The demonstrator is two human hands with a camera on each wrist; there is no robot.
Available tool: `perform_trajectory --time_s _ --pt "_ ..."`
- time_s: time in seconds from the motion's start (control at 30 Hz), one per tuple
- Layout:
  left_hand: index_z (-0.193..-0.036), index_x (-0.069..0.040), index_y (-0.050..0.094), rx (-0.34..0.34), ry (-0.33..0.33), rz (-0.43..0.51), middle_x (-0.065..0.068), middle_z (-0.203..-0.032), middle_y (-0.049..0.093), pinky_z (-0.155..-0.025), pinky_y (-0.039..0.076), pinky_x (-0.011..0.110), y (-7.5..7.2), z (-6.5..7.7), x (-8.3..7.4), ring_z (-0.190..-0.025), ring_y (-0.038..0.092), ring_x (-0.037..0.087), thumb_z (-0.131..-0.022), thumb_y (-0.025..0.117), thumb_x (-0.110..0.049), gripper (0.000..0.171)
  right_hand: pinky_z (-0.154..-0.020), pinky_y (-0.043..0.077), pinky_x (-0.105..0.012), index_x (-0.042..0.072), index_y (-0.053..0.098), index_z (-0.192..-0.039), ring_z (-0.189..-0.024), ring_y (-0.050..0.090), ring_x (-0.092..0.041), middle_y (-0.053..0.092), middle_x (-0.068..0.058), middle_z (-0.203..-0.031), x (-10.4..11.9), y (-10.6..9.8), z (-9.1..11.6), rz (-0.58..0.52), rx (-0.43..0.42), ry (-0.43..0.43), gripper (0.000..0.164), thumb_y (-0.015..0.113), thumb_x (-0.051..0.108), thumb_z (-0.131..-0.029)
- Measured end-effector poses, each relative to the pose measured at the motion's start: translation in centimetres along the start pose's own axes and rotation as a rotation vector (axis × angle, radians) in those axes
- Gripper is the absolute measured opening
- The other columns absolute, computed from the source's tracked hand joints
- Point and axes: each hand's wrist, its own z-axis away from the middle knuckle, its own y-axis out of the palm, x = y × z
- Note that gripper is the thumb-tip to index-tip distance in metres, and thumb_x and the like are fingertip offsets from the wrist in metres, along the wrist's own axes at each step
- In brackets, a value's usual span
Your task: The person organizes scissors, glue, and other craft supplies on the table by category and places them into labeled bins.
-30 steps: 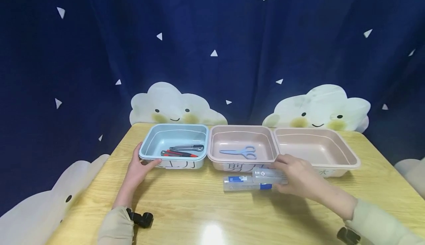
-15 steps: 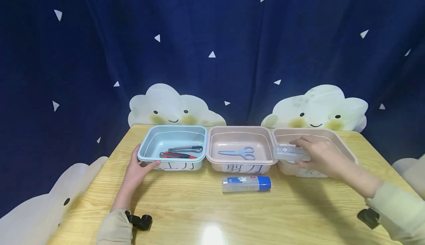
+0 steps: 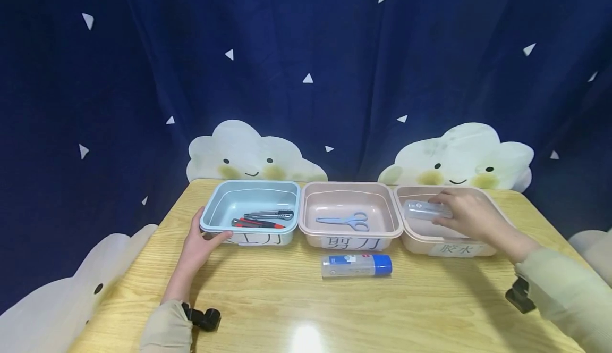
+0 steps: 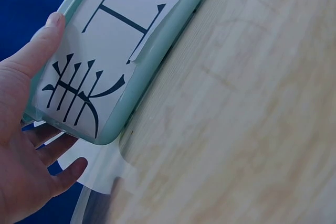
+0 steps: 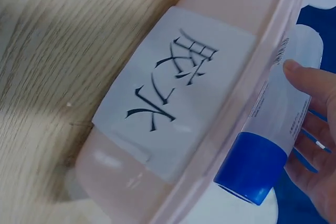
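My right hand (image 3: 466,216) grips a clear glue bottle (image 3: 419,210) over the right pink bin (image 3: 411,241). The bottle's blue cap (image 5: 252,169) shows beside the bin rim in the right wrist view, with the thumb laid along the body. My left hand (image 3: 198,244) holds the front left corner of the blue bin (image 3: 253,184), thumb on the front rim and fingers at the side; its little finger stands free in the left wrist view. A second glue bottle (image 3: 351,266) with a blue cap lies on the table before the middle pink bin (image 3: 351,186).
Light blue scissors (image 3: 344,219) lie in the middle bin. Inside the blue bin are a grey utility knife (image 3: 269,214) and red-and-black knives (image 3: 258,223). Paper labels (image 3: 456,249) mark the bin fronts. A dark blue curtain (image 3: 306,34) hangs behind the wooden table (image 3: 268,310).
My right hand has carried the glue bottle from above the lying one, rightward and over the right bin, then lower toward it. The left hand has stayed at the blue bin.
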Motion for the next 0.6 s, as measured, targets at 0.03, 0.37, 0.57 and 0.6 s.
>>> perform_trajectory --time_s 0.03,0.37,0.57,0.6 --pt "-0.147 -0.019 0.004 -0.002 0.003 -0.001 0.015 -0.145 0.024 -0.104 0.028 0.05 0.0 0.0 0.0 -0.129 0.029 0.035 -0.074 0.075 -0.03 0.103 -0.066 0.049 -0.044 0.007 0.07 -0.092 -0.076 0.063 -0.027 0.067 -0.008 -0.088 -0.2 0.2 0.0 0.004 0.01 0.013 0.036 0.081 0.022 -0.061" --pt "-0.147 -0.017 0.005 -0.016 0.031 0.001 0.017 -0.144 0.026 -0.102 0.03 0.049 -0.1 -0.2 -0.3 -0.125 0.033 0.036 -0.075 0.074 -0.027 0.1 -0.072 0.048 -0.046 0.011 0.069 -0.102 -0.083 0.063 -0.031 0.066 -0.009 -0.097 -2.3 2.0 -0.1 0.034 0.129 0.116 0.04 0.079 0.024 -0.065" --pt "-0.146 -0.018 0.005 -0.005 0.025 0.005 0.016 -0.144 0.026 -0.102 0.03 0.048 0.1 -0.1 -0.1 -0.126 0.032 0.035 -0.075 0.074 -0.028 0.1 -0.073 0.048 -0.047 0.012 0.068 -0.105 -0.085 0.062 -0.033 0.066 -0.011 -0.098 -3.2 3.5 0.4 0.046 0.2 0.163 0.041 0.078 0.026 -0.068" --pt "-0.146 -0.018 0.006 -0.003 0.026 0.002 0.016 -0.144 0.026 -0.102 0.03 0.048 0.1 -0.1 -0.1 -0.126 0.032 0.035 -0.075 0.074 -0.028 0.099 -0.075 0.047 -0.048 0.011 0.068 -0.106 -0.087 0.061 -0.035 0.065 -0.013 -0.1 -3.3 3.7 0.5 0.018 0.212 0.173 0.04 0.077 0.023 -0.069"
